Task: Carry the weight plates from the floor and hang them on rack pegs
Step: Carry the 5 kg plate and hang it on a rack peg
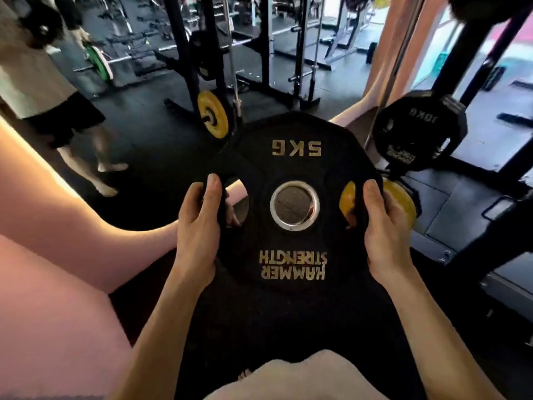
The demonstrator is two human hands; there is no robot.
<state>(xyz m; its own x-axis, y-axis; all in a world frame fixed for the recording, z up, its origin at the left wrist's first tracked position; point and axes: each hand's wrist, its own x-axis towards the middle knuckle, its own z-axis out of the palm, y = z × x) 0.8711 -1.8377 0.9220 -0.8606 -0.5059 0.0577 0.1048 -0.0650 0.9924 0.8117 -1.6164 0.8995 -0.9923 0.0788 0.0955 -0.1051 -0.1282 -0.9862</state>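
A black 5 kg weight plate [294,168] with gold lettering and a steel centre ring fills the middle of the head view, held up in front of me. My left hand [197,226] grips its left grip slot, thumb on the face. My right hand [380,229] grips the right slot the same way. A black 10 kg plate [418,131] hangs on the dark rack [473,67] at the right. Below it, a yellow plate [399,200] shows partly behind the 5 kg plate.
Another yellow plate [213,115] sits on a peg of a black rack [178,39] ahead. A person in dark shorts [66,119] walks barefoot at the left. A barbell with a green plate [99,63] lies behind. The floor is dark rubber matting.
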